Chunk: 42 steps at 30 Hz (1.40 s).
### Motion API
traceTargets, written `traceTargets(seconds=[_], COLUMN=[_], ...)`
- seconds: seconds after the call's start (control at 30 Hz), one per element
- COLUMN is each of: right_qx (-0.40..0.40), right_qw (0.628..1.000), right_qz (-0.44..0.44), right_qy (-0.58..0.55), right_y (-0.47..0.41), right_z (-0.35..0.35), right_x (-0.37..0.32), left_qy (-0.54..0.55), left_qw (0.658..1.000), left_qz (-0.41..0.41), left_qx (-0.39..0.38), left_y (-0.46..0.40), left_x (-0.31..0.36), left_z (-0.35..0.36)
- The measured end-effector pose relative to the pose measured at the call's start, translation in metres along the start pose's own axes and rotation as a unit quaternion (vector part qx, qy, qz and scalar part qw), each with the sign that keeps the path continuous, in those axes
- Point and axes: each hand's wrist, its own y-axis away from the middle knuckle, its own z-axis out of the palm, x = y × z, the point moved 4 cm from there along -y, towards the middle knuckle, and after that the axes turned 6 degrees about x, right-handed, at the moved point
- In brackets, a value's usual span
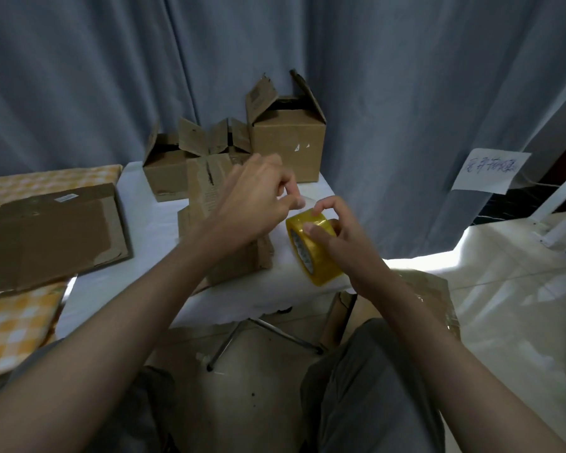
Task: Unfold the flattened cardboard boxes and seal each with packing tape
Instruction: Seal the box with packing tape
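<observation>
My right hand (340,237) grips a yellow roll of packing tape (311,253) above the white table's near right edge. My left hand (258,197) hovers just left of the roll, thumb and fingers pinched together at the tape's loose end. Under my left forearm stands a small cardboard box (239,259) on the table, partly hidden. Two unfolded boxes with raised flaps stand at the table's back: a low one (164,171) and a taller one (288,145). Flattened cardboard (46,233) lies to the left.
The small white table (151,230) stands before a grey curtain. An orange checked cloth (17,328) covers the surface at the left under the flat cardboard. More cardboard (340,315) sits on the floor by my right knee. A paper note (490,171) hangs on the curtain at right.
</observation>
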Motion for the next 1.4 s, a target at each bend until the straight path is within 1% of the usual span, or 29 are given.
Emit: traceTargets(seconds=[0.1, 0.23, 0.43, 0.57, 0.63, 0.67, 0.8, 0.87, 0.93, 1.03, 1.13, 1.23, 1.27, 1.4], right_qx=[-0.01, -0.013, -0.009, -0.019, -0.02, -0.017, 0.005, -0.001, 0.005, -0.004, -0.05, -0.093, -0.098, -0.087], right_qw=[1.0, 0.999, 0.997, 0.994, 0.993, 0.993, 0.991, 0.995, 0.992, 0.975, 0.952, 0.92, 0.913, 0.912], right_qz=[-0.028, -0.03, -0.074, -0.097, -0.103, -0.107, -0.128, -0.104, -0.106, -0.13, -0.141, -0.155, -0.155, -0.161], right_qy=[0.0, 0.008, 0.032, 0.051, 0.054, 0.051, 0.03, 0.009, 0.071, 0.179, 0.267, 0.349, 0.364, 0.367], right_y=[0.004, 0.007, 0.007, 0.005, 0.003, 0.002, -0.016, -0.038, -0.064, -0.105, -0.137, -0.151, -0.15, -0.15], right_z=[0.0, 0.001, 0.0, -0.002, -0.003, -0.003, -0.01, -0.01, -0.004, 0.02, 0.054, 0.083, 0.089, 0.097], right_x=[-0.001, 0.002, -0.005, -0.005, -0.004, -0.004, -0.012, -0.014, -0.016, -0.011, 0.005, 0.026, 0.034, 0.051], left_qy=[0.013, 0.023, -0.014, -0.078, -0.112, -0.113, -0.058, -0.041, -0.03, -0.025, -0.012, 0.025, 0.04, 0.072], left_qw=[0.999, 0.997, 0.994, 0.989, 0.987, 0.988, 0.996, 0.998, 0.998, 0.999, 0.999, 0.999, 0.999, 0.997], left_qz=[-0.032, -0.054, -0.058, -0.053, -0.05, -0.048, -0.033, -0.03, -0.034, -0.038, -0.04, -0.034, -0.031, -0.023], left_qx=[-0.008, -0.054, -0.094, -0.111, -0.107, -0.098, -0.063, -0.049, -0.034, -0.019, -0.011, -0.002, 0.001, 0.0], left_y=[-0.007, -0.012, -0.017, -0.019, -0.02, -0.021, -0.021, -0.019, -0.015, -0.004, 0.011, 0.026, 0.031, 0.044], left_x=[-0.011, -0.017, -0.018, -0.021, -0.022, -0.023, -0.032, -0.043, -0.056, -0.076, -0.09, -0.099, -0.102, -0.11], left_z=[-0.003, 0.003, 0.015, 0.023, 0.024, 0.023, 0.016, 0.011, 0.004, -0.007, -0.015, -0.018, -0.018, -0.013])
